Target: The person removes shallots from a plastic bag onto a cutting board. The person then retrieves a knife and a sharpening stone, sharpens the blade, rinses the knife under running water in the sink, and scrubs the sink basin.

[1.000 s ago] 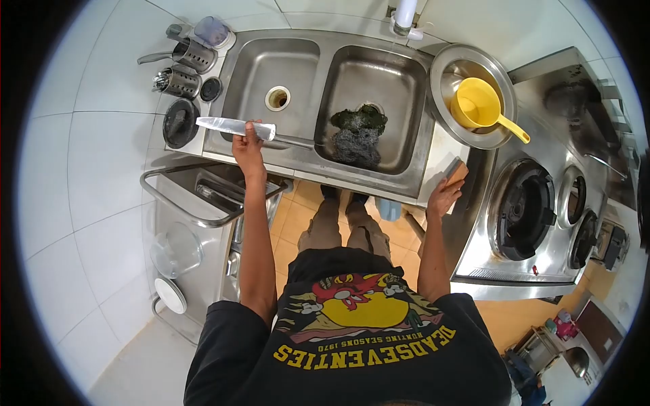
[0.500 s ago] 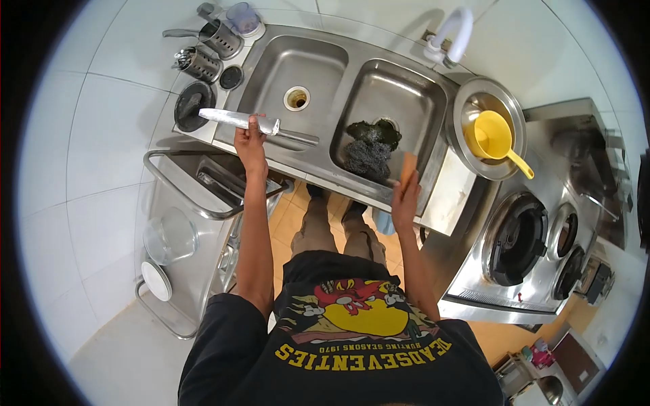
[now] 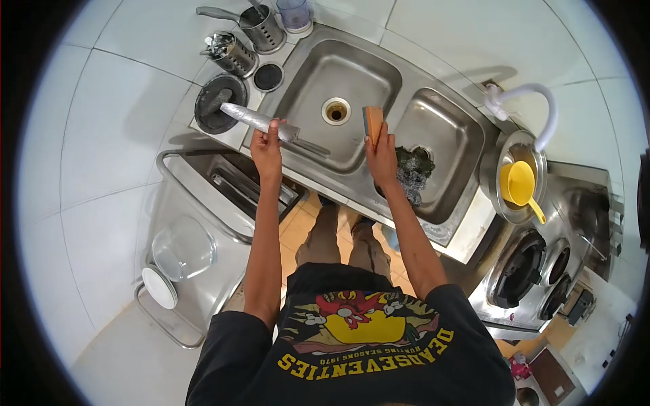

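Note:
My left hand point(image 3: 267, 150) grips a knife point(image 3: 250, 118) near where its wide silvery blade meets the grey handle, above the front left of the double sink point(image 3: 352, 57). The blade points to the left, toward the black round lid. In my right hand point(image 3: 381, 157) is an orange-brown block point(image 3: 372, 125) with a dark grey side, held upright over the divider between the basins. Dark green and grey scrubbing mesh point(image 3: 412, 177) lies in the right basin, partly behind my right wrist. The left basin shows its open drain point(image 3: 336, 111).
Steel utensil holders point(image 3: 263, 30) and a black lid point(image 3: 221, 103) stand left of the sink. On the right are a steel bowl point(image 3: 538, 152) with a yellow dipper point(image 3: 518, 183), a white faucet point(image 3: 552, 111) and a stove point(image 3: 518, 271). A cart point(image 3: 203, 243) holds a glass bowl point(image 3: 184, 249).
My right hand has carried the block leftward from the counter right of the sink to the divider. My left hand still holds the knife. The view has turned and shifted.

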Demonstrator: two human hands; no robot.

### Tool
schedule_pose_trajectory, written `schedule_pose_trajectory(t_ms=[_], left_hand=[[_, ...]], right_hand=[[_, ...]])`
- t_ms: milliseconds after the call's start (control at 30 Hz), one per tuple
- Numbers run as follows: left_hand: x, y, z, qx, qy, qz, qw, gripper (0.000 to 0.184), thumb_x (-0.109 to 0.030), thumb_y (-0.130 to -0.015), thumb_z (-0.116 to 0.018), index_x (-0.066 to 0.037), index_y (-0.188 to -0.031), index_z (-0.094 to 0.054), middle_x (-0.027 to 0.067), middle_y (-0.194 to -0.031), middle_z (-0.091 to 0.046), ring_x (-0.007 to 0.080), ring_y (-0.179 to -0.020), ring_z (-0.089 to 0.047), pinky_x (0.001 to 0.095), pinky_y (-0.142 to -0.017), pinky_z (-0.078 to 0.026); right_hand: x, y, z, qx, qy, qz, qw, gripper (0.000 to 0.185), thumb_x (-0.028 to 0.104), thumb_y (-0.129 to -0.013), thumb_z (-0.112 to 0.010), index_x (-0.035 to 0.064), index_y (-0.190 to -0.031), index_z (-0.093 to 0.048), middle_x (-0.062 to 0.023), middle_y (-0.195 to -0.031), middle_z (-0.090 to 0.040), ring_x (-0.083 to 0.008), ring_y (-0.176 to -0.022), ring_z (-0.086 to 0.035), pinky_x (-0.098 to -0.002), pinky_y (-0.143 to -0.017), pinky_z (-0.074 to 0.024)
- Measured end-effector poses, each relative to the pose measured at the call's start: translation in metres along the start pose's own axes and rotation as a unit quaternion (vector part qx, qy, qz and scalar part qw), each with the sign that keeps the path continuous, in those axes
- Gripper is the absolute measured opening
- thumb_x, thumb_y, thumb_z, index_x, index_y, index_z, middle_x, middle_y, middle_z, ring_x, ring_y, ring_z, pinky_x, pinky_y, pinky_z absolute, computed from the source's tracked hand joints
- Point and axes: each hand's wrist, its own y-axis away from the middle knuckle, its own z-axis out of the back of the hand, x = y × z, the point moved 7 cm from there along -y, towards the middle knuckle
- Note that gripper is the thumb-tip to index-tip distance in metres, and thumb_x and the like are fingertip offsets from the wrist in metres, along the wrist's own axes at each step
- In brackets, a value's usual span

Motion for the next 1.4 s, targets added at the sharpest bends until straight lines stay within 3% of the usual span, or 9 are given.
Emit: schedule_pose_trajectory(t_ms=[200,300,333,433,467,600,1067,1267,1400], left_hand=[[-0.002,-0.026,0.008,-0.014,-0.009,0.006,1.0,0.029,-0.03,-0.098,-0.057,-0.002,-0.099,-0.067,-0.008,-0.071,-0.046,0.002,-0.06,-0.031,0.0221,-0.052,-0.025],[0.013,-0.033,0.017,0.003,-0.052,0.012,0.999,0.031,-0.03,-0.098,-0.057,-0.001,-0.102,-0.066,-0.0049,-0.081,-0.058,0.0035,-0.062,-0.034,0.0226,-0.053,-0.029],[0.011,-0.033,0.017,0.019,-0.065,0.014,0.998,0.033,-0.031,-0.099,-0.056,0.0,-0.107,-0.063,0.0016,-0.096,-0.066,0.0061,-0.072,-0.048,0.0234,-0.063,-0.042],[0.011,-0.029,0.016,0.012,-0.044,0.074,0.996,0.034,-0.03,-0.099,-0.055,0.001,-0.111,-0.061,0.0061,-0.104,-0.067,0.0105,-0.086,-0.058,0.0264,-0.078,-0.049],[0.022,-0.03,0.019,0.037,-0.021,0.097,0.994,0.038,-0.037,-0.097,-0.057,-0.002,-0.112,-0.057,0.0097,-0.111,-0.065,0.0177,-0.104,-0.061,0.0365,-0.092,-0.049],[0.021,-0.026,0.024,0.014,-0.041,0.107,0.993,0.029,-0.027,-0.099,-0.054,-0.001,-0.11,-0.06,0.0088,-0.106,-0.067,0.014,-0.097,-0.061,0.033,-0.088,-0.049],[0.025,-0.018,0.033,0.006,0.015,0.114,0.993,0.024,-0.026,-0.097,-0.059,-0.004,-0.106,-0.06,0.0076,-0.104,-0.067,0.0105,-0.093,-0.06,0.0267,-0.083,-0.047],[0.021,-0.016,0.03,0.025,-0.01,0.103,0.994,0.033,-0.032,-0.095,-0.062,-0.002,-0.108,-0.058,0.011,-0.107,-0.065,0.0178,-0.1,-0.063,0.0343,-0.092,-0.052],[0.013,-0.008,0.024,0.035,0.034,0.101,0.994,0.033,-0.032,-0.095,-0.062,-0.003,-0.109,-0.058,0.0095,-0.107,-0.065,0.0172,-0.101,-0.062,0.0338,-0.093,-0.051]], right_hand=[[-0.01,-0.048,-0.06,-0.016,0.064,-0.006,0.998,0.065,0.033,-0.095,-0.052,-0.0025,-0.144,-0.028,-0.0233,-0.112,-0.047,-0.0401,-0.098,-0.056,-0.0466,-0.078,-0.0515],[-0.022,-0.073,-0.087,-0.017,0.093,-0.018,0.995,0.065,0.035,-0.096,-0.051,-0.001,-0.145,-0.027,-0.0229,-0.114,-0.047,-0.0411,-0.103,-0.055,-0.0479,-0.081,-0.0514],[-0.026,-0.081,-0.095,-0.01,0.105,-0.031,0.994,0.065,0.035,-0.096,-0.05,-0.0007,-0.145,-0.027,-0.0226,-0.115,-0.047,-0.0413,-0.104,-0.054,-0.0481,-0.082,-0.0514],[-0.036,-0.104,-0.112,0.002,0.123,-0.069,0.99,0.066,0.036,-0.096,-0.049,0.0004,-0.145,-0.026,-0.0212,-0.118,-0.046,-0.0408,-0.107,-0.054,-0.048,-0.084,-0.0519],[-0.038,-0.111,-0.117,0.006,0.127,-0.082,0.989,0.066,0.037,-0.096,-0.049,0.0008,-0.145,-0.025,-0.0206,-0.119,-0.046,-0.0405,-0.108,-0.054,-0.0478,-0.084,-0.0521],[-0.06,-0.134,-0.14,0.0,0.167,-0.082,0.982,0.068,0.038,-0.095,-0.051,0.0023,-0.146,-0.023,-0.0208,-0.119,-0.046,-0.0394,-0.108,-0.055,-0.0474,-0.084,-0.0528],[-0.077,-0.134,-0.167,-0.032,0.181,-0.125,0.975,0.082,0.034,-0.089,-0.062,0.0164,-0.152,-0.012,-0.0174,-0.118,-0.044,-0.0387,-0.11,-0.049,-0.0505,-0.085,-0.051],[-0.069,-0.129,-0.152,0.07,0.156,-0.177,0.969,0.097,0.037,-0.083,-0.071,0.0203,-0.153,-0.005,-0.025,-0.132,-0.036,-0.0455,-0.116,-0.045,-0.0507,-0.095,-0.046],[-0.072,-0.106,-0.153,0.129,0.112,-0.208,0.963,0.103,0.022,-0.078,-0.076,0.0152,-0.152,-0.004,-0.027,-0.134,-0.033,-0.0497,-0.12,-0.042,-0.0504,-0.099,-0.0422]])
